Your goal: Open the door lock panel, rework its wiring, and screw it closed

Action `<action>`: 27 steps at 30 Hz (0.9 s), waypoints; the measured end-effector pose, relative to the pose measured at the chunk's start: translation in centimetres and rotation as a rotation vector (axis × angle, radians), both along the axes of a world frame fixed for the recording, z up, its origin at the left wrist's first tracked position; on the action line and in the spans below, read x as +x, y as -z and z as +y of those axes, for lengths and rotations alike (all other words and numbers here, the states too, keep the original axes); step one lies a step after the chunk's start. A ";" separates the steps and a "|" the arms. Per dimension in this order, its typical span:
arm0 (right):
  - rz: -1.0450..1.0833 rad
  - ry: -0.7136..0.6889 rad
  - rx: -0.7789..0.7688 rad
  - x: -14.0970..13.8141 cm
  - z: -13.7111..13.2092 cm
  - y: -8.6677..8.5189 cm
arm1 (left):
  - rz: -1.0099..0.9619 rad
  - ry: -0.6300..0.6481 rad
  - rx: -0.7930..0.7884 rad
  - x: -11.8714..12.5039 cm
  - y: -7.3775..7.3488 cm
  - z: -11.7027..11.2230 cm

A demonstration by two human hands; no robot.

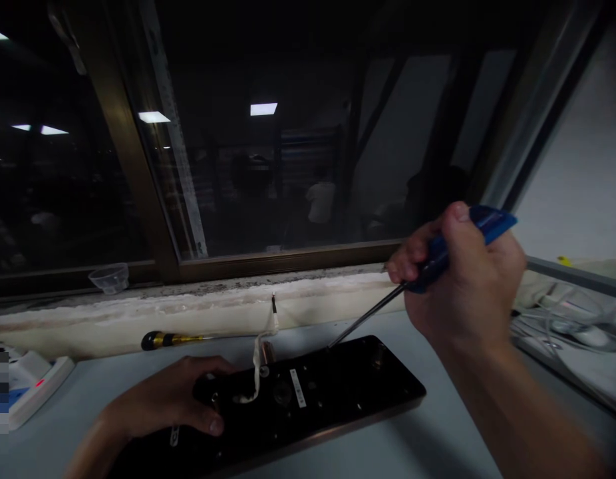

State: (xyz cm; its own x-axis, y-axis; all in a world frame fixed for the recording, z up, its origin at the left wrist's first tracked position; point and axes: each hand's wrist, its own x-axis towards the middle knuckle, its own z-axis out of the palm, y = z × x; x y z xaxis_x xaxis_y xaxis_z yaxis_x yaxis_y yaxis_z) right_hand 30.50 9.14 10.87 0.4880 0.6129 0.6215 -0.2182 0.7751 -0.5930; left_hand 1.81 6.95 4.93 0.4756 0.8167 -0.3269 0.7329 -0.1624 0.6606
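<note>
The right hand (pixel 467 279) is clenched around the blue handle of a screwdriver (pixel 432 266), thumb laid along the top of the handle and forefinger curled under it near the shaft. From those fingers the thin metal shaft slants down and away toward the left, its tip meeting the far edge of a long black panel (pixel 308 399) that lies flat on the pale table (pixel 438 439).

The left hand (pixel 173 399) presses down on the near left end of the panel, palm flat and fingers curled over its edge, thumb tip on the top face; it grips the panel itself and nothing else. Just beyond the thumb, a white ribbon cable (pixel 261 359) rises out of the panel and bends upward toward the sill. Farther right of the thumb sits a small white label (pixel 298 388) on the panel; its print is too small and dim to read.

Beyond the left fingers, against the sill, lies a second screwdriver (pixel 175 340) with a black and yellow handle. A clear plastic cup (pixel 110 277) stands on the window ledge above it. Left of the left wrist is a white power strip (pixel 36 386) with a red light. Clear plastic wrapping (pixel 572 326) lies right of the right hand.
</note>
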 end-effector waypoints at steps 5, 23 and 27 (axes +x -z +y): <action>-0.010 0.003 -0.011 0.1 0.1 0.0 | -0.018 0.025 0.005 -0.1 0.0 0.0; -0.035 -0.073 -0.035 -0.1 -0.1 -0.1 | -0.096 0.047 0.007 -0.1 0.3 0.1; -0.119 -0.191 -0.016 0.4 0.1 -0.2 | -0.078 0.028 0.018 -0.2 0.2 0.0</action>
